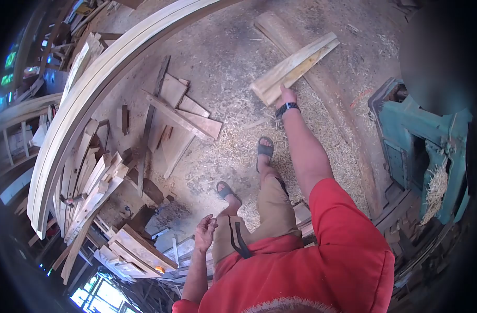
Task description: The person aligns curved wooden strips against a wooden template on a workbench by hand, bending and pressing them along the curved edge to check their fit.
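While the right hand (286, 97) grips a short wooden board (300, 61) near one end, above the floor (217, 57), the left hand (204, 233) hangs half-open. It is beside the trousers (227, 237).

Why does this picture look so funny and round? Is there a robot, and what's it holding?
No robot here, just a person! There is one picture, from a camera worn on the person's head, looking down, so you see their red shirt and sandals. The edges look bent, probably because of the lens.

The right hand holds a piece of wood. The left hand is by the leg, and I can't see anything in it.

On the floor lie curly wood shavings and boards. A green machine stands at the right.
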Available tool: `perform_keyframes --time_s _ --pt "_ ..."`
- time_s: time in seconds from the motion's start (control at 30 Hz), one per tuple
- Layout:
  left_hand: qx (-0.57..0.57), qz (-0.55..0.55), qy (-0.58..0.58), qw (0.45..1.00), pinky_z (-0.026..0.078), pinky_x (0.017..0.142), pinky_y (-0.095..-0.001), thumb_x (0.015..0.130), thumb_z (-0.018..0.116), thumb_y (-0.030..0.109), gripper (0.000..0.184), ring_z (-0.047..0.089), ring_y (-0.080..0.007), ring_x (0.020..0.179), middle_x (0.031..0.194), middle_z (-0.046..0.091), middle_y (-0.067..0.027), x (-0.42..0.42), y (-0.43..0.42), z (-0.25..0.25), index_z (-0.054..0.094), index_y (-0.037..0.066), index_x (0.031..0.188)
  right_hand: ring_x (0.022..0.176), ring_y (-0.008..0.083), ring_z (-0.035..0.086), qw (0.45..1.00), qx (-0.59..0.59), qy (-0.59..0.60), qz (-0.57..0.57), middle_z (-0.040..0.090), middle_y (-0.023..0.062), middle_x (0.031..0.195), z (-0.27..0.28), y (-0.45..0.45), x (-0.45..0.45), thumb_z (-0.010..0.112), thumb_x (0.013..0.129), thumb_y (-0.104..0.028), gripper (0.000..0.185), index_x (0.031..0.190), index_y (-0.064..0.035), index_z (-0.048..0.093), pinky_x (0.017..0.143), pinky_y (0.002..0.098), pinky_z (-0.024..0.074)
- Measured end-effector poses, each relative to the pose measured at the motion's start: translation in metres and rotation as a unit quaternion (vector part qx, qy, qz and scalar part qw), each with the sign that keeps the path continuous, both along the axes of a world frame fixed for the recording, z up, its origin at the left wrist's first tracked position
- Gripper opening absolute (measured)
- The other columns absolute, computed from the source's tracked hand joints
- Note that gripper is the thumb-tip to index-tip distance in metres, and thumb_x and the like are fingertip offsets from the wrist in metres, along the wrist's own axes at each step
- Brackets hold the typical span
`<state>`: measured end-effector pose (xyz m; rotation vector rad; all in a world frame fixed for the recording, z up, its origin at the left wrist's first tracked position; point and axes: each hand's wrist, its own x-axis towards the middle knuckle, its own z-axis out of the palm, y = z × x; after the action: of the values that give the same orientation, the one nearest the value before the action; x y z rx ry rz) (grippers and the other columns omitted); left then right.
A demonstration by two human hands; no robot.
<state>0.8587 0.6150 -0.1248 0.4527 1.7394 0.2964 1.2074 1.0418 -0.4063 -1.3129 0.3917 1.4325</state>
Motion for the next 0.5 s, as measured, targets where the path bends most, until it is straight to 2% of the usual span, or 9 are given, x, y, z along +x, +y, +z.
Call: perform_keyframes --time_s 0.07,0.17,0.23,0.3,0.33,0.4,0.43,0.47,0.5 --pt "-0.001 0.004 0.004 1.000 0.055 0.084 -0.0311 0.101 0.062 0.029 0.053 0.070 -0.0206 0.099 0.118 0.069 -0.0142 0.000 -0.006 -0.003 0.051 -0.007 0.139 0.125 0.0350 0.058 0.998 0.047 0.026 0.028 0.054 0.0205 0.137 -0.015 0.029 -0.004 0.054 0.103 -0.009 0.041 0.141 0.0025 0.042 0.105 0.0530 0.0497" --pt "0.023 0.040 -0.009 0.999 0.053 0.088 -0.0296 0.100 0.065 0.023 0.051 0.067 -0.0176 0.097 0.112 0.068 -0.0124 0.004 -0.014 -0.009 0.052 -0.007 0.138 0.124 0.0356 0.058 0.995 0.063 0.019 0.080 0.054 0.0214 0.137 0.015 0.066 -0.014 0.054 0.102 -0.009 0.040 0.139 0.0016 0.043 0.104 0.0538 0.0500" --pt "0.005 0.055 0.000 0.998 0.054 0.090 -0.0294 0.100 0.065 0.022 0.050 0.066 -0.0166 0.097 0.114 0.068 -0.0139 0.010 -0.014 -0.004 0.052 -0.008 0.138 0.129 0.0375 0.055 0.986 0.053 0.029 0.159 0.054 0.0194 0.139 0.031 0.070 -0.008 0.049 0.104 -0.009 0.043 0.145 0.0003 0.039 0.108 0.0552 0.0476" --pt "0.022 0.078 -0.011 0.997 0.054 0.090 -0.0290 0.099 0.065 0.022 0.050 0.066 -0.0161 0.097 0.114 0.068 -0.0138 0.015 -0.011 -0.009 0.053 -0.008 0.137 0.131 0.0359 0.055 0.951 -0.012 -0.056 0.304 0.054 0.0176 0.141 0.071 0.060 -0.013 0.051 0.103 -0.009 0.045 0.146 -0.0034 0.040 0.102 0.0536 0.0510" --pt "0.037 0.098 -0.011 0.994 0.053 0.089 -0.0285 0.099 0.065 0.022 0.049 0.066 -0.0156 0.096 0.113 0.068 -0.0136 0.014 -0.010 -0.010 0.053 -0.008 0.136 0.117 0.0292 0.064 0.900 0.024 -0.130 0.416 0.059 0.0139 0.134 0.052 0.041 -0.006 0.054 0.102 -0.012 0.045 0.146 -0.0085 0.043 0.088 0.0462 0.0561" --pt "0.050 0.100 -0.012 0.994 0.054 0.089 -0.0286 0.100 0.065 0.023 0.049 0.066 -0.0152 0.096 0.113 0.068 -0.0129 0.012 -0.005 -0.013 0.053 -0.009 0.136 0.081 0.0155 0.064 0.907 0.019 -0.111 0.405 0.069 0.0035 0.103 0.041 -0.007 0.000 0.057 0.101 -0.012 0.036 0.136 -0.0131 0.053 0.066 0.0345 0.0536" --pt "0.057 0.083 -0.024 0.995 0.054 0.088 -0.0287 0.100 0.065 0.024 0.050 0.065 -0.0147 0.096 0.112 0.068 -0.0122 0.011 0.003 -0.013 0.054 -0.009 0.135 0.078 0.0180 0.065 0.800 0.104 -0.259 0.531 0.070 0.0056 0.096 0.023 -0.043 0.016 0.060 0.100 -0.019 0.022 0.120 -0.0094 0.061 0.066 0.0373 0.0536" --pt "0.065 0.062 -0.020 0.996 0.054 0.088 -0.0291 0.100 0.065 0.025 0.051 0.065 -0.0147 0.097 0.112 0.069 -0.0120 0.008 0.015 -0.011 0.054 -0.009 0.136 0.075 0.0205 0.066 0.659 0.166 -0.424 0.599 0.070 0.0077 0.088 0.005 -0.079 0.033 0.062 0.099 -0.026 0.022 0.103 -0.0056 0.069 0.066 0.0400 0.0536" --pt "0.069 0.040 -0.018 0.997 0.054 0.088 -0.0296 0.101 0.064 0.027 0.051 0.065 -0.0147 0.097 0.112 0.069 -0.0118 0.002 0.027 -0.008 0.054 -0.009 0.136 0.075 0.0226 0.067 0.651 0.136 -0.461 0.587 0.069 0.0114 0.080 0.034 -0.117 0.039 0.062 0.097 -0.030 0.029 0.092 -0.0023 0.069 0.068 0.0429 0.0531"
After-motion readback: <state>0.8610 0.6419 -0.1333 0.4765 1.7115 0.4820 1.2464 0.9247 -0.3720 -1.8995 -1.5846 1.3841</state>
